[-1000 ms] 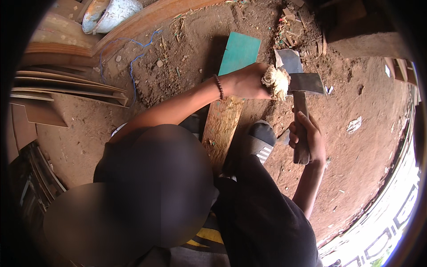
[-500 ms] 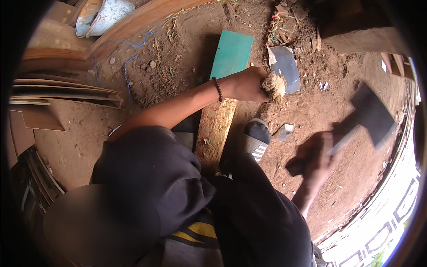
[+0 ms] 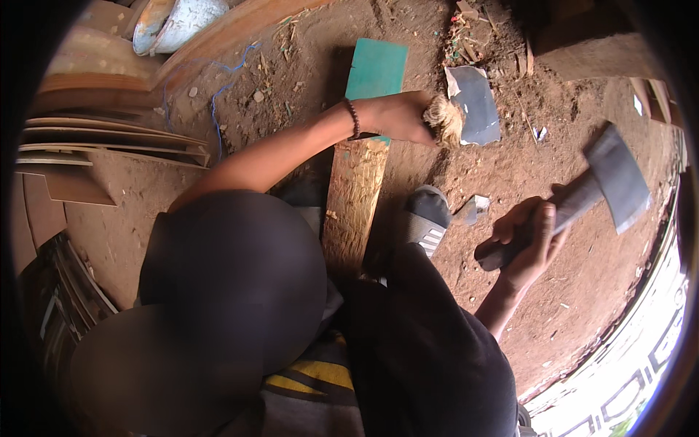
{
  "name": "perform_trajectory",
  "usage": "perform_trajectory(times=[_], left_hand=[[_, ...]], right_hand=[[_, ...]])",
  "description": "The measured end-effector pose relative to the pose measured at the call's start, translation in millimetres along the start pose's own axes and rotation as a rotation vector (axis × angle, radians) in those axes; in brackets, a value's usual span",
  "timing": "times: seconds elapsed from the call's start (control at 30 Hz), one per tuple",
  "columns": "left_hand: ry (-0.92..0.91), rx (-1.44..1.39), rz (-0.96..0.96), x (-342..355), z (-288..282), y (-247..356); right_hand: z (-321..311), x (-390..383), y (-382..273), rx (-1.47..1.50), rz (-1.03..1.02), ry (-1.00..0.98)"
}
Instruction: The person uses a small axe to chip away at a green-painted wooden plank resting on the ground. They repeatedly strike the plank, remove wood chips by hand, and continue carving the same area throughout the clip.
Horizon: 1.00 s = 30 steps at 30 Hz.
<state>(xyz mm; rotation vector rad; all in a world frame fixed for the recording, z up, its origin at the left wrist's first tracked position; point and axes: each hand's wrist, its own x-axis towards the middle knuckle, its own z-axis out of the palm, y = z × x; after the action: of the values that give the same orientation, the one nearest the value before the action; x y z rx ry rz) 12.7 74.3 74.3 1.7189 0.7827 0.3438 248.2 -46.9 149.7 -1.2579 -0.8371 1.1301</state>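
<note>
My left hand [image 3: 399, 116] reaches across a long wooden block and is closed around a bundle of pale fibres [image 3: 443, 122] with a frayed end. The rest of that bundle is hidden in the fist. The wooden block [image 3: 352, 200] lies on the ground between my legs; its far part is painted green, and its near part is bare and rough with chop marks. Off to the right, my right hand [image 3: 535, 237] grips a hatchet [image 3: 617, 178] by its short dark handle. The broad grey blade points away to the right, above the dirt and apart from the block.
A dark grey sheet [image 3: 477, 108] with a torn pale edge lies beyond my left hand. My foot in a striped slide [image 3: 424, 218] stands beside the block. Thin boards [image 3: 109, 140] are stacked at left, near blue string [image 3: 216, 109] and a whitish bucket [image 3: 189, 25]. A beam [image 3: 601, 60] is at far right.
The hatchet and my right hand, blurred by motion before, now show more sharply and slightly higher in view. The whole view has shifted a little. My left hand keeps its hold on the fibres.
</note>
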Motion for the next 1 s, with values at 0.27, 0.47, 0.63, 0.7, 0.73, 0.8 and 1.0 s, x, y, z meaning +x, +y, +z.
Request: perform_trajectory(times=[0.27, 0.47, 0.63, 0.7, 0.73, 0.8, 1.0], left_hand=[[-0.077, 0.002, -0.204, 0.9, 10.4, 3.8], [0.059, 0.086, -0.205, 0.0, 16.9, -4.4], [0.268, 0.132, -0.087, 3.9, 38.4, -25.8], [0.335, 0.242, -0.053, 5.1, 48.0, -34.6], [0.356, 0.255, -0.045, 6.2, 52.9, -37.4], [0.364, 0.287, -0.081, 8.4, 58.5, -39.6], [0.290, 0.384, -0.229, 0.6, 67.4, -36.6]], right_hand=[[3.7, -30.2, 50.3, -0.212, 0.404, -0.356], [-18.9, -5.9, 47.0, -0.155, 0.379, -0.193], [-42.6, 26.8, 18.8, -0.151, 0.296, 0.260], [-50.7, 34.7, 14.7, -0.034, 0.248, 0.367], [-52.5, 36.4, 15.9, -0.077, 0.242, 0.460], [-50.2, 29.0, 22.8, -0.039, 0.203, 0.374], [-3.9, -33.0, 62.1, -0.287, 0.533, -0.233]])
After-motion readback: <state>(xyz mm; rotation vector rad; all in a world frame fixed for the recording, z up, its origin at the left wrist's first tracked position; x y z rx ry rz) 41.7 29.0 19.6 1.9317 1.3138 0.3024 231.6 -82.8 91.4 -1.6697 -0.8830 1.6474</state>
